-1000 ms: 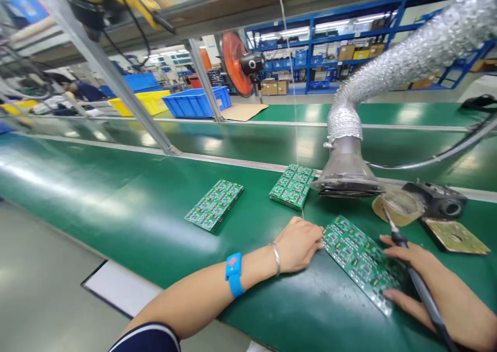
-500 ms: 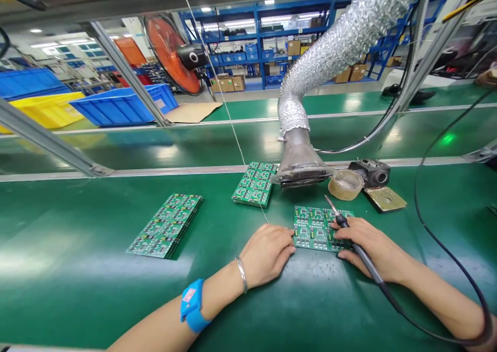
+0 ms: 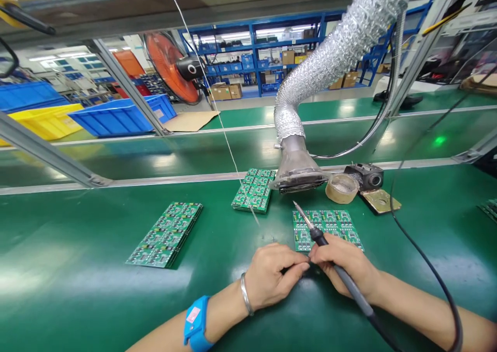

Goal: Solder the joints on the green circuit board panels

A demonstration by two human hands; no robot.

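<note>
My right hand (image 3: 349, 264) is closed around a soldering iron (image 3: 351, 284), its bare tip pointing up and left over the near circuit board panel (image 3: 337, 220). That green panel lies flat just beyond my hands, partly covered by the iron and my right fingers. My left hand (image 3: 274, 274) is closed in a pinch at the panel's near left corner, its fingertips meeting those of my right hand. Whatever is between them, if anything, is too small to make out. A thin pale wire (image 3: 229, 145) hangs from above, its lower end left of the panel.
Stacked panels stand at the left (image 3: 166, 233) and centre back (image 3: 254, 189). A fume extractor nozzle (image 3: 298, 171) hangs low above the bench. Behind the near panel are a round tin (image 3: 341, 189) and an iron stand (image 3: 367, 176). The iron's cable (image 3: 423, 253) loops at right.
Both hands have come off the panel and drawn together at its near edge. The iron has moved left with my right hand. The view has shifted slightly.
</note>
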